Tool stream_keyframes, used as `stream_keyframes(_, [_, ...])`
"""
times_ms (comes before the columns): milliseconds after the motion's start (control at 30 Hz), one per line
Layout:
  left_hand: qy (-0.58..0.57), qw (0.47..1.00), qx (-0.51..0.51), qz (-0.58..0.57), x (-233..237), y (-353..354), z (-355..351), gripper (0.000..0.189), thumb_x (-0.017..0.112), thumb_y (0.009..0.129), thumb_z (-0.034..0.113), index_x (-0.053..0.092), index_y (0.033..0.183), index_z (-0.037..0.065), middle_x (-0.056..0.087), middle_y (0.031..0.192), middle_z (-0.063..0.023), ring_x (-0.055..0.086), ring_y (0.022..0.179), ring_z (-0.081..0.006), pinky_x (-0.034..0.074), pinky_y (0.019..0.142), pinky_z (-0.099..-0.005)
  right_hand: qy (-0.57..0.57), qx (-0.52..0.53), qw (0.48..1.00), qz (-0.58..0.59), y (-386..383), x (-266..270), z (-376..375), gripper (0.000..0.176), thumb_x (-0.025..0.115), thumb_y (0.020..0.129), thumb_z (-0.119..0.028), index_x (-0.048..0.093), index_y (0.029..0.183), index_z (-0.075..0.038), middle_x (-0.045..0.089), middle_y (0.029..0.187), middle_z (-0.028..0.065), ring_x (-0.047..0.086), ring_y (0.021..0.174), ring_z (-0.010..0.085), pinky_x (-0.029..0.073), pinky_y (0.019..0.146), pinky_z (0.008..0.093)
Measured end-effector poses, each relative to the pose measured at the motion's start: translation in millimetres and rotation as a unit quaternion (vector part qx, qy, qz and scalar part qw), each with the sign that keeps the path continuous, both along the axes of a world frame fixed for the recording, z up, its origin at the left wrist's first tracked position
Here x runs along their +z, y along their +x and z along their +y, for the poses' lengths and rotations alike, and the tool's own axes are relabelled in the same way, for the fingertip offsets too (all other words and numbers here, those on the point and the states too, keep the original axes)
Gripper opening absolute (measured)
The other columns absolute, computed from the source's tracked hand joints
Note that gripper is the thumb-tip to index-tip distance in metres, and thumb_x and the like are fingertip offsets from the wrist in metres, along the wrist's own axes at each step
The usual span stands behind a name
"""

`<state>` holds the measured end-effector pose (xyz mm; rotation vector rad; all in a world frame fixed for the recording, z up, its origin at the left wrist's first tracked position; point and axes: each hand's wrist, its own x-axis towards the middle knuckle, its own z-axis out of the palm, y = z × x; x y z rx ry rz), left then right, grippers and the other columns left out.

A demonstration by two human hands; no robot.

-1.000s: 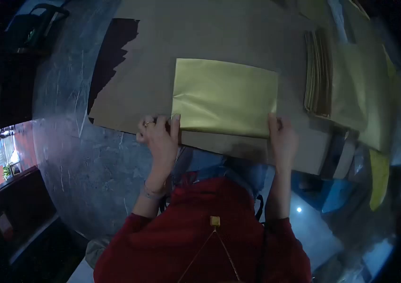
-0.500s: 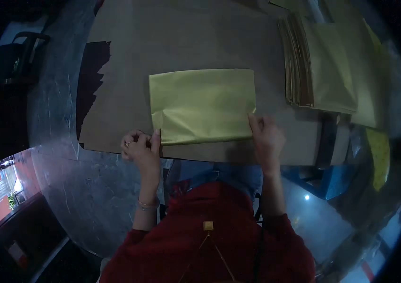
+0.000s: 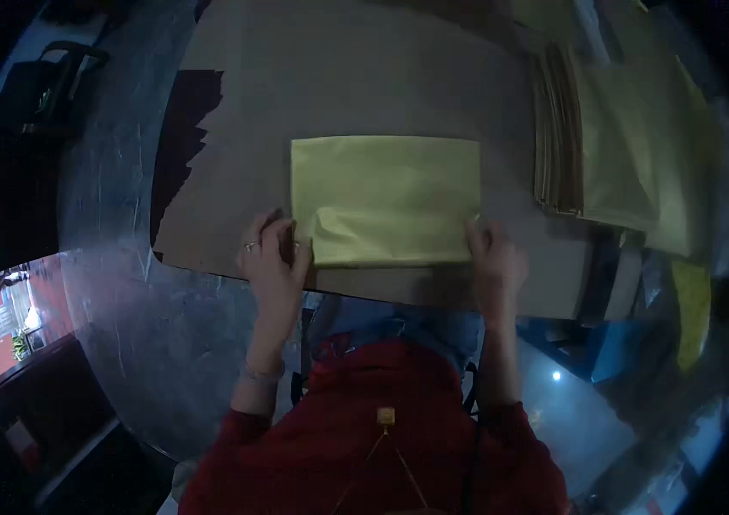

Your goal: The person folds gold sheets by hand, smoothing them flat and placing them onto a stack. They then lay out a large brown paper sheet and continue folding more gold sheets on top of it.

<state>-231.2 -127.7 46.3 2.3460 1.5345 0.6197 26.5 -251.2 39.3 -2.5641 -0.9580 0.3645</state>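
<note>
A gold paper sheet (image 3: 390,180), apparently folded over, lies on the brown cardboard table cover. Its lower edge runs near the table's front edge, and a crease shows at its lower left. My left hand (image 3: 274,253), with a ring on one finger, is at the sheet's lower left corner, fingers curled and thumb against the side edge. At the lower right side, my right hand (image 3: 497,262) pinches the edge between thumb and curled fingers. The exact grip of the fingertips is partly hidden on both sides.
A thick stack of gold paper (image 3: 617,146) with brown edges sits at the right of the cardboard cover (image 3: 381,77). A dark strip (image 3: 598,279) crosses the front right. Torn cardboard exposes a dark patch (image 3: 186,129) at left. Below the right side is a blue object (image 3: 609,348).
The view has shifted slightly, so everything sits lower and further right. The sheet's lower part looks flatter, with a smaller crease. My left hand has moved a little up along the side edge.
</note>
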Motion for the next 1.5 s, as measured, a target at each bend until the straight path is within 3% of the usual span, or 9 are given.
stream_keyframes(33, [-0.038,0.998,-0.04,-0.005,17,8,4,0.039,0.068,0.08,0.018,0.056,0.114,0.004,0.05,0.129,-0.0139,0.044,0.124,-0.0323,0.036,0.095,-0.0427,0.021,-0.001,1.0,-0.007,-1,0,0,0.037,0.057,0.089,-0.044,0.059,0.075,-0.01,0.062,0.064,0.011,0.063,0.064,0.0344,0.047,0.056,0.0448])
stream_keyframes(100, [-0.01,0.988,-0.155,-0.019,18,21,22,0.043,0.066,0.081,0.016,0.054,0.119,0.002,0.046,0.134,-0.015,0.042,0.127,-0.0336,0.038,0.098,-0.0454,-0.005,0.011,1.0,-0.015,0,0,0,0.037,0.057,0.089,-0.043,0.06,0.075,-0.009,0.062,0.064,0.0114,0.063,0.063,0.0342,0.046,0.055,0.0449])
stream_keyframes(233, [0.014,0.97,-0.237,0.046,15,64,44,0.057,0.063,0.084,0.031,0.045,0.129,-0.001,0.037,0.142,-0.0172,0.037,0.131,-0.0346,0.035,0.104,-0.0475,-0.055,0.027,0.997,-0.043,0,-1,0,0.038,0.057,0.09,-0.044,0.06,0.076,-0.009,0.062,0.064,0.0106,0.062,0.062,0.0333,0.045,0.053,0.0449])
stream_keyframes(267, [0.015,0.968,-0.244,0.065,5,68,48,0.066,0.057,0.085,0.042,0.041,0.132,-0.001,0.034,0.144,-0.0179,0.033,0.133,-0.0344,0.032,0.107,-0.0467,-0.051,0.038,0.997,-0.04,0,-2,-1,0.038,0.057,0.09,-0.044,0.06,0.076,-0.009,0.062,0.064,0.0106,0.062,0.062,0.0333,0.045,0.053,0.0449])
stream_keyframes(433, [0.011,0.976,-0.2,0.084,-19,70,43,0.071,0.05,0.089,0.051,0.038,0.137,0.0,0.031,0.146,-0.0175,0.029,0.135,-0.0355,0.029,0.108,-0.0468,-0.034,0.022,0.997,-0.058,0,-4,0,0.038,0.058,0.089,-0.045,0.058,0.075,-0.01,0.06,0.063,0.0079,0.061,0.061,0.0316,0.045,0.053,0.0428])
stream_keyframes(800, [0.003,0.98,-0.18,0.08,-26,68,39,0.069,0.048,0.091,0.05,0.035,0.141,0.004,0.028,0.149,-0.0155,0.027,0.137,-0.033,0.028,0.109,-0.0465,-0.054,0.03,0.998,-0.03,-2,6,3,0.035,0.054,0.093,-0.04,0.06,0.081,-0.008,0.06,0.065,0.0114,0.061,0.061,0.0321,0.045,0.055,0.0432])
stream_keyframes(933, [0.022,0.982,-0.158,0.105,-30,68,37,0.063,0.045,0.092,0.05,0.037,0.141,0.012,0.028,0.15,-0.0116,0.024,0.139,-0.0318,0.018,0.109,-0.0563,-0.037,0.024,0.998,-0.036,-4,3,1,0.035,0.053,0.093,-0.04,0.06,0.081,-0.008,0.06,0.065,0.0125,0.06,0.06,0.0338,0.044,0.054,0.0436])
stream_keyframes(1133, [0.022,0.982,-0.146,0.114,-29,69,36,0.063,0.046,0.091,0.051,0.037,0.141,0.014,0.026,0.151,-0.009,0.021,0.139,-0.0327,0.019,0.109,-0.0569,-0.04,0.035,0.997,-0.057,-3,-1,-3,0.037,0.053,0.094,-0.039,0.052,0.075,-0.007,0.058,0.061,0.0139,0.059,0.058,0.035,0.042,0.05,0.0451])
stream_keyframes(1500, [0.039,0.984,-0.141,0.107,-29,70,36,0.063,0.049,0.09,0.049,0.041,0.139,0.012,0.02,0.152,-0.0164,0.02,0.139,-0.0342,0.02,0.109,-0.0556,-0.059,0.022,0.997,-0.054,-1,-12,-5,0.036,0.053,0.093,-0.042,0.055,0.079,-0.008,0.061,0.065,0.0159,0.06,0.062,0.0372,0.045,0.054,0.0481])
